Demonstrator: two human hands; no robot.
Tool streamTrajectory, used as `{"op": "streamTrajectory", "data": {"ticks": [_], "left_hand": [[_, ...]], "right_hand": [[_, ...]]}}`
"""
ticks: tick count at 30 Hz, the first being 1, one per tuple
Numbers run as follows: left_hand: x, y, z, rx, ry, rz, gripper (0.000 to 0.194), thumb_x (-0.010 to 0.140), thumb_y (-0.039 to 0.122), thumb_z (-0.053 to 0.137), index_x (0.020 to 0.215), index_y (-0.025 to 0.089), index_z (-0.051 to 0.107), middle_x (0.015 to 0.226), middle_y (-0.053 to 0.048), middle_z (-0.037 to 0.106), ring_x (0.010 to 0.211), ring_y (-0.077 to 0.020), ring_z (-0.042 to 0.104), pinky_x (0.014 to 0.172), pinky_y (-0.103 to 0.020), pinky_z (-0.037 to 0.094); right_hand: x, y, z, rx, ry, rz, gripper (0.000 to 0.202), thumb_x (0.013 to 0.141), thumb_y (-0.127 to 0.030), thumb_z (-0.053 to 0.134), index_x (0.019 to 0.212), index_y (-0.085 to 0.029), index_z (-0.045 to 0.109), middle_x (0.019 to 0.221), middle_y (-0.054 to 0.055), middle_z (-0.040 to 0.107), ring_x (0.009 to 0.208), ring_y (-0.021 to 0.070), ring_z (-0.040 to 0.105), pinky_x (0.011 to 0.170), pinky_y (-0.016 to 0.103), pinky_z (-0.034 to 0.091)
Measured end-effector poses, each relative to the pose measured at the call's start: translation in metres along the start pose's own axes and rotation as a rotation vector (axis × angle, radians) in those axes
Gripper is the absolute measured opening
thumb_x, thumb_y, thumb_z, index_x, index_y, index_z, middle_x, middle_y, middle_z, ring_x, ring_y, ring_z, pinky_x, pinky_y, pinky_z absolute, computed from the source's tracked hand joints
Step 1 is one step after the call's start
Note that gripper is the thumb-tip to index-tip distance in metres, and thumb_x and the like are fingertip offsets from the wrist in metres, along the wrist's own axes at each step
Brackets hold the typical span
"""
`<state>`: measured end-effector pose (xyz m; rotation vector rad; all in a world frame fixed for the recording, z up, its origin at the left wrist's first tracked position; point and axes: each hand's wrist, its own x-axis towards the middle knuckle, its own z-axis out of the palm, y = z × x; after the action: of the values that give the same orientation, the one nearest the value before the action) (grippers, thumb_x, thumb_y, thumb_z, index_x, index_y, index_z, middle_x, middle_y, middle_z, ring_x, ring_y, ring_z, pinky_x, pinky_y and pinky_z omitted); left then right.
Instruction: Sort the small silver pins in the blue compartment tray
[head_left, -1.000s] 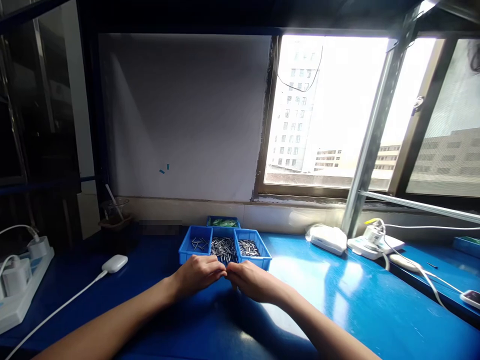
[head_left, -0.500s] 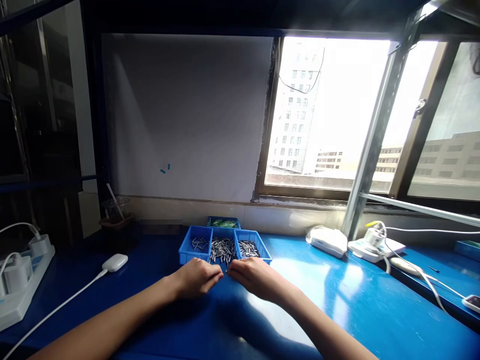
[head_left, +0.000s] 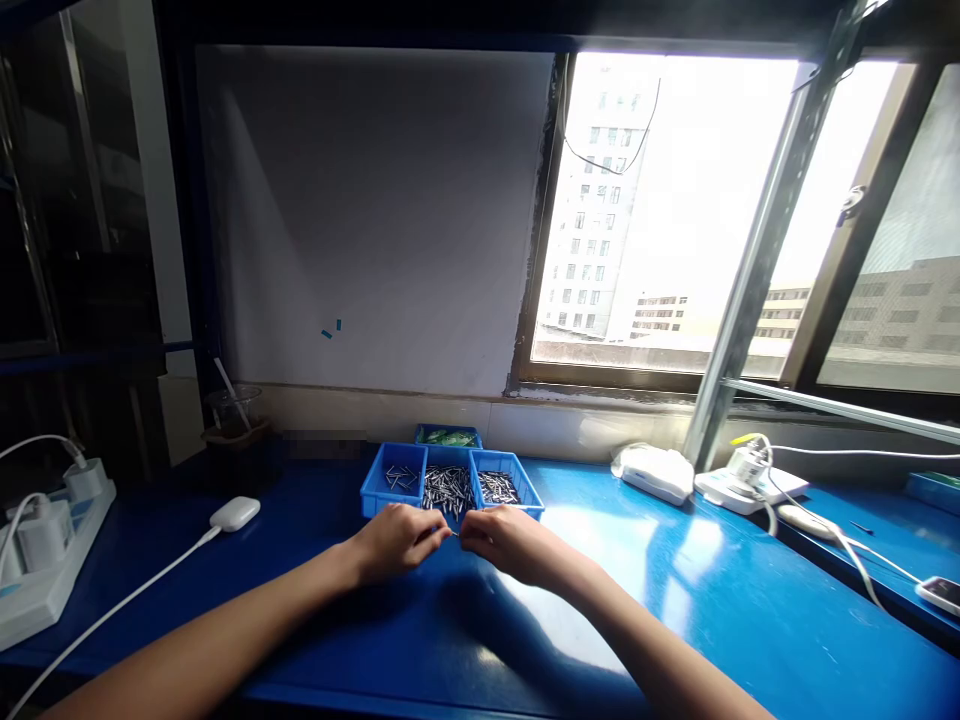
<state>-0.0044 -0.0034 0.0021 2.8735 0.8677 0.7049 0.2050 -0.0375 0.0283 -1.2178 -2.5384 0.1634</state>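
Note:
My left hand (head_left: 405, 540) and my right hand (head_left: 501, 540) meet above the blue table, fingertips pinched and a small gap between them. A tiny, thin, shiny metal pin (head_left: 454, 534) bridges that gap; its ends are hidden in the fingers. Just beyond my hands, the left blue bin (head_left: 373, 502) holds a few dark metal pins (head_left: 402, 478). Between the two front bins lies a dense heap of metal pins (head_left: 448, 489). More short metal parts (head_left: 498, 487) fill the floor of the right blue bin (head_left: 532, 494).
Behind these stands a blue bin with green packets (head_left: 448, 438). A white case on a cable (head_left: 235, 514) and a power strip (head_left: 52, 590) lie to the left, with a lidded cup (head_left: 234, 408) farther back. At right are a white device (head_left: 657, 474) and another power strip (head_left: 750, 490).
My two hands have drawn slightly apart, and more of the thin metal pin shows between the fingertips. The view has shifted a little.

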Motion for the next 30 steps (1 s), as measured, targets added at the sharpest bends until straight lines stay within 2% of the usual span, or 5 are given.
{"op": "streamTrajectory", "data": {"ticks": [5,10,16,24,30], "left_hand": [[-0.001,-0.001,0.007,0.016,0.211,0.176,0.03,0.097,0.033,0.041,0.083,0.016,0.062,0.07,-0.002,0.063,0.063,-0.0127,0.057,0.06,-0.022,0.043],[-0.002,0.002,0.009,0.14,0.192,0.377,0.03,0.099,0.03,0.038,0.086,0.016,0.061,0.07,-0.003,0.063,0.063,-0.0132,0.057,0.057,-0.023,0.043],[-0.001,-0.001,0.0,0.155,0.211,0.264,0.024,0.097,0.022,0.04,0.087,0.016,0.061,0.076,-0.004,0.064,0.07,-0.0153,0.06,0.063,-0.024,0.046],[0.0,0.001,0.0,0.034,0.108,0.025,0.017,0.094,0.024,0.047,0.087,0.017,0.06,0.08,-0.003,0.064,0.073,-0.0161,0.061,0.066,-0.024,0.045],[0.001,-0.001,0.004,-0.123,0.033,-0.019,0.019,0.095,0.023,0.044,0.089,0.017,0.061,0.08,-0.003,0.064,0.071,-0.0151,0.059,0.063,-0.023,0.041]], "right_hand": [[0.003,-0.003,0.012,0.177,-0.058,-0.034,0.024,0.091,-0.021,0.042,0.074,-0.019,0.059,0.065,0.001,0.061,0.057,0.0134,0.052,0.055,0.025,0.039],[0.005,0.002,0.021,0.296,-0.077,-0.024,0.021,0.088,-0.019,0.042,0.07,-0.018,0.052,0.063,0.0,0.058,0.056,0.0127,0.049,0.052,0.024,0.037],[0.006,0.005,0.011,0.477,-0.084,0.137,0.021,0.089,-0.021,0.04,0.075,-0.018,0.055,0.064,0.0,0.058,0.053,0.0118,0.055,0.047,0.021,0.042],[0.005,-0.002,0.003,0.33,0.098,0.045,0.034,0.095,-0.028,0.034,0.07,-0.019,0.056,0.06,0.001,0.061,0.051,0.011,0.053,0.053,0.023,0.041],[0.003,0.002,0.002,0.251,0.127,-0.037,0.011,0.086,-0.025,0.052,0.091,-0.02,0.06,0.065,-0.001,0.063,0.058,0.0129,0.056,0.056,0.024,0.04]]}}
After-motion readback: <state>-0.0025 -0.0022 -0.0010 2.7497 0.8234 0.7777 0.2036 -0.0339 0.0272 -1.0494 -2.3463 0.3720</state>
